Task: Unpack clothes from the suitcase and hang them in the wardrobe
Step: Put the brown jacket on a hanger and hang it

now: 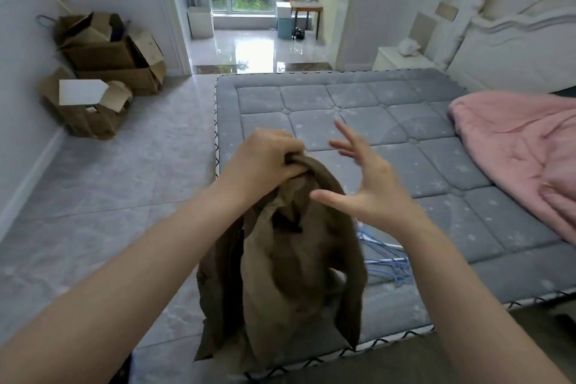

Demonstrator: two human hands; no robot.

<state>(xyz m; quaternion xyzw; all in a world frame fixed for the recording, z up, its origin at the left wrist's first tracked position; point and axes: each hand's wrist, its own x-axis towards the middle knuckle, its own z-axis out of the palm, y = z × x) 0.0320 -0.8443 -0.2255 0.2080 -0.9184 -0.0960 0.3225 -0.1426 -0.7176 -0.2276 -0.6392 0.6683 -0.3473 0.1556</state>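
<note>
So the left hand (pixel 265 159) is bunching the top of a brown jacket (pixel 280 274), dangling mid-frame over the bed (pixel 405 121) edge. Right hand (pixel 367 184) is hovering spread, empty. It's looking soft and floppy; I'd grab the collar.

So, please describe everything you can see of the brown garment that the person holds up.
The brown garment is olive-brown and looks like thin woven cloth, creased, with a darker opening near its top. It hangs limp and bunched in front of the mattress, long folds trailing down. The left hand grips its gathered top; the right hand is spread open beside it, thumb close to the cloth.
</note>
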